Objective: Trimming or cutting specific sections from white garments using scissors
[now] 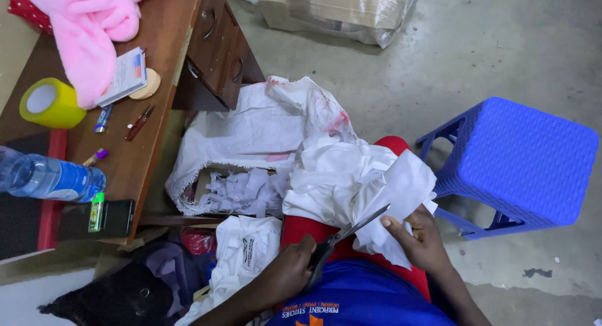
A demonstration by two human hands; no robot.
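Head view, looking down at a lap. Left hand point(290, 271) wrapped shut around the handles of one pair of metal scissors point(351, 233), blades parted and slanting up to the right. Right hand point(423, 239) pinching a soft white cloth piece point(401, 194), thumb on top, fingers tucked beneath; blade tips just touching its folded edge. Cloth rumpled and matte, heaped over the red-clad lap and reaching down toward a blue shirt.

Just left of the lap, a woven white sack point(251, 128), coarse, frayed at the mouth, stained red in patches, lying open on the floor; inside, a heap of small white fabric offcuts point(241, 191), too many and too tangled to count. Below it, one folded white garment point(244, 247).

To the right, one blue plastic stool point(517, 160), boxy, with a basket-weave surface, on bare grey concrete.

At left, a brown wooden desk point(147, 128) with two drawers, carrying one fluffy pink cloth point(94, 25), one roll of yellow tape point(51, 103), one clear plastic water bottle point(47, 177), one small booklet point(127, 75), one pair of small red-handled snips point(139, 122) and one dark phone point(100, 218).

At top, one taped, plastic-wrapped cardboard parcel point(338, 9).
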